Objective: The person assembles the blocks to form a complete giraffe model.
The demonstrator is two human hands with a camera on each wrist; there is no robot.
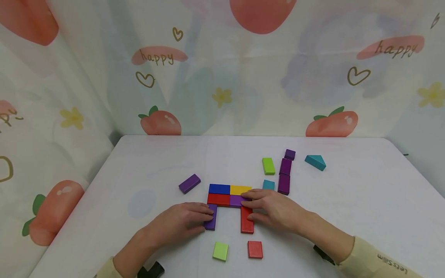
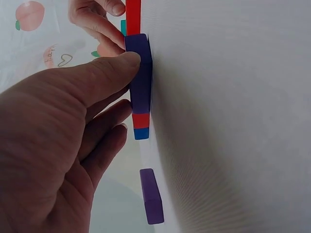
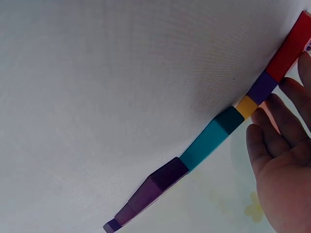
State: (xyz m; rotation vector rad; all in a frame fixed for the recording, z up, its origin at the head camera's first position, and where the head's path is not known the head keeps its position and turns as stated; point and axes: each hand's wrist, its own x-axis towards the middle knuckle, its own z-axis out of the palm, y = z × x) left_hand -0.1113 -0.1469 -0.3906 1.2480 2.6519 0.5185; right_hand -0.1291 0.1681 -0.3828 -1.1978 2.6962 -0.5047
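On the white counter, the left hand, fingers partly bent, pinched a purple bar nearer the person than the blue block, while the right hand, loosely spread and gripping nothing, rested its fingertips on a red bar and a violet block, both right of the blue block and nearer. A red brick touched the blue block's near side and a yellow block its right end; beyond it, well to the right, lay a teal triangle and a smaller purple cube.
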